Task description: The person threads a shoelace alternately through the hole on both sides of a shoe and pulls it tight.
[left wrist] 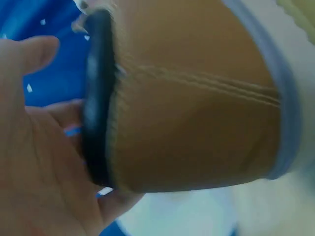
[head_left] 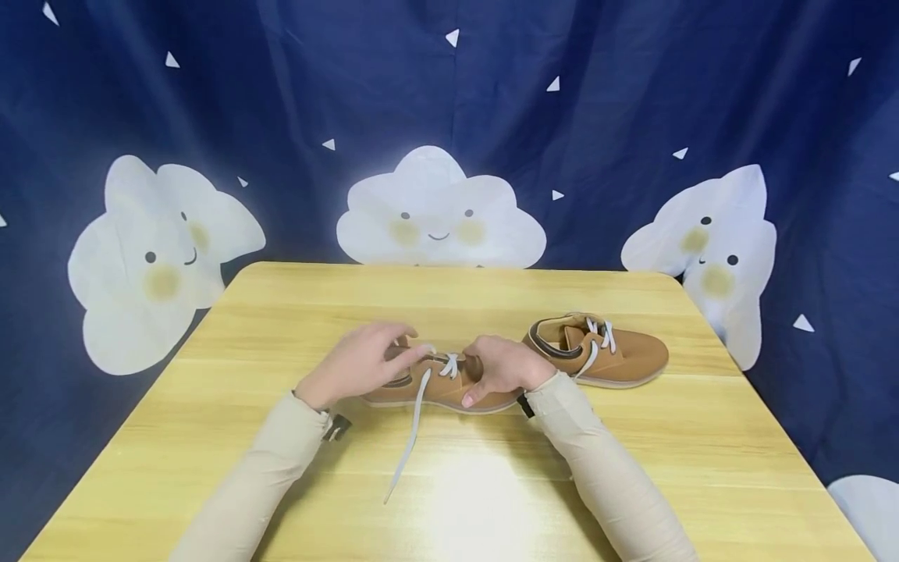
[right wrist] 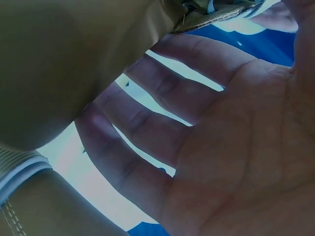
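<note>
A brown lace-up shoe (head_left: 442, 390) lies sideways on the table, its toe to the right. Its pale lace (head_left: 414, 437) is knotted over the tongue, and one long end trails down onto the tabletop. My left hand (head_left: 358, 363) is at the heel end, thumb and fingers spread over the dark padded collar (left wrist: 98, 98); the left wrist view shows some fingers behind that collar. Over the toe end, my right hand (head_left: 502, 367) grips the shoe, thumb on the near side and fingers on the far side. Those fingers (right wrist: 147, 103) look nearly straight and slightly parted.
A matching brown shoe (head_left: 635, 359) with a pale lace stands just right of my right hand, toe to the right. Both shoes are on a light wooden table (head_left: 281, 304). Behind it hangs a dark blue curtain (head_left: 393, 70) printed with smiling clouds.
</note>
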A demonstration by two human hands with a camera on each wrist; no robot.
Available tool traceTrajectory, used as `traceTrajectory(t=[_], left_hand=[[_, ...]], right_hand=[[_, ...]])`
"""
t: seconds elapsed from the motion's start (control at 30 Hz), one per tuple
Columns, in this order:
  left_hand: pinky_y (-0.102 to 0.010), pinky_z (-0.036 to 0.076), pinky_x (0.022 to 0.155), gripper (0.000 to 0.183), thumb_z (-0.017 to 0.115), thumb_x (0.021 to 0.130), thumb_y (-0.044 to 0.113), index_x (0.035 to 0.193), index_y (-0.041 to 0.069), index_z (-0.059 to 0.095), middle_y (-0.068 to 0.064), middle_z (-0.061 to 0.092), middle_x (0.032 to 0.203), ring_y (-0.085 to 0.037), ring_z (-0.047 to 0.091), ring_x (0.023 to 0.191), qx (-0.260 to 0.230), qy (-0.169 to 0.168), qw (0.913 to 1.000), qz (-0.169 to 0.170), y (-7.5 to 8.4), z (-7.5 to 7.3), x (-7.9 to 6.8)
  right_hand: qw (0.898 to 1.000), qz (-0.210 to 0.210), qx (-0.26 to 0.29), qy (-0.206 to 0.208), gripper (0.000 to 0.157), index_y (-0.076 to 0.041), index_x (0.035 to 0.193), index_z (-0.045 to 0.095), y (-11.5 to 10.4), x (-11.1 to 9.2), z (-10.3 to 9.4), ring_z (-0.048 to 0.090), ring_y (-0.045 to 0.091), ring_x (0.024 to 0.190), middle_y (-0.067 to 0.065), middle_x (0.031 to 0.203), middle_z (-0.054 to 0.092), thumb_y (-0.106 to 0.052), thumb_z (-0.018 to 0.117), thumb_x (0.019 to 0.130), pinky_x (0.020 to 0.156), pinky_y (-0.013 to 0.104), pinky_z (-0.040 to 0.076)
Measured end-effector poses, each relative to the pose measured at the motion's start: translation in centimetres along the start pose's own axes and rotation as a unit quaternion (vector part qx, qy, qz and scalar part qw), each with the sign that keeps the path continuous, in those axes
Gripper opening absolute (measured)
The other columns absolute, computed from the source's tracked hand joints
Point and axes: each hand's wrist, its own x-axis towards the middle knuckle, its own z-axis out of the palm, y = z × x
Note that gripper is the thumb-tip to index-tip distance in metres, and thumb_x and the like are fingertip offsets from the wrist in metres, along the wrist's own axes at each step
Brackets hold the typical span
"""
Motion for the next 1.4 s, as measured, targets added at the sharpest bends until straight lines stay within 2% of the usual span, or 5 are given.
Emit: traceTrajectory(t=[0.33, 0.7, 0.83, 1.17, 1.4], left_hand=[[-0.056, 0.027, 0.127, 0.051, 0.029, 0.113, 0.047, 0.154, 0.024, 0.049, -0.007, 0.055, 0.155, -0.025, 0.047, 0.149, -0.288, -0.146, 0.9465, 0.002, -4.1, 1.1, 1.3], [-0.063, 0.01, 0.129, 0.069, 0.016, 0.107, 0.066, 0.158, 0.029, 0.043, 0.011, 0.05, 0.159, -0.017, 0.039, 0.154, -0.373, -0.186, 0.9086, -0.033, -4.9, 1.5, 1.7], [-0.061, 0.015, 0.129, 0.064, 0.021, 0.11, 0.057, 0.159, 0.02, 0.042, 0.001, 0.051, 0.159, -0.025, 0.042, 0.152, -0.379, -0.167, 0.91, -0.013, -4.8, 1.6, 1.9], [-0.052, 0.04, 0.12, 0.04, 0.044, 0.112, 0.034, 0.144, 0.017, 0.06, -0.004, 0.059, 0.151, -0.028, 0.054, 0.141, -0.175, -0.123, 0.976, 0.041, -1.8, -0.9, 3.4], [-0.05, 0.043, 0.118, 0.032, 0.048, 0.11, 0.026, 0.131, 0.012, 0.067, -0.007, 0.066, 0.139, -0.027, 0.059, 0.134, -0.078, -0.24, 0.9654, 0.067, -0.4, -2.1, 5.7]], right_hand=[[1.0, 0.004, 0.004, 0.001, 0.063, -0.006, 0.123, 0.07, 0.3, -0.2, 0.2, 0.069, 0.025, 0.11, 0.007, 0.119, 0.073, -0.039, 0.093, 0.074, 0.095, 0.044, 0.056], [1.0, 0.002, 0.01, 0.004, 0.063, -0.005, 0.123, 0.069, 0.4, -0.6, 0.1, 0.068, 0.023, 0.105, 0.007, 0.116, 0.073, -0.037, 0.093, 0.075, 0.093, 0.043, 0.056], [1.0, -0.001, 0.007, 0.006, 0.063, -0.005, 0.123, 0.07, 0.5, -0.6, 0.1, 0.069, 0.024, 0.105, 0.007, 0.116, 0.073, -0.038, 0.093, 0.075, 0.092, 0.044, 0.057], [1.0, 0.0, 0.004, 0.007, 0.048, -0.009, 0.105, 0.071, 0.4, -0.2, -0.1, 0.066, 0.021, 0.09, 0.004, 0.1, 0.072, -0.038, 0.093, 0.073, 0.085, 0.042, 0.056], [1.0, -0.002, 0.012, 0.006, 0.046, -0.01, 0.101, 0.07, 0.1, 0.0, 0.0, 0.064, 0.018, 0.087, 0.002, 0.097, 0.071, -0.037, 0.093, 0.073, 0.083, 0.04, 0.055]])
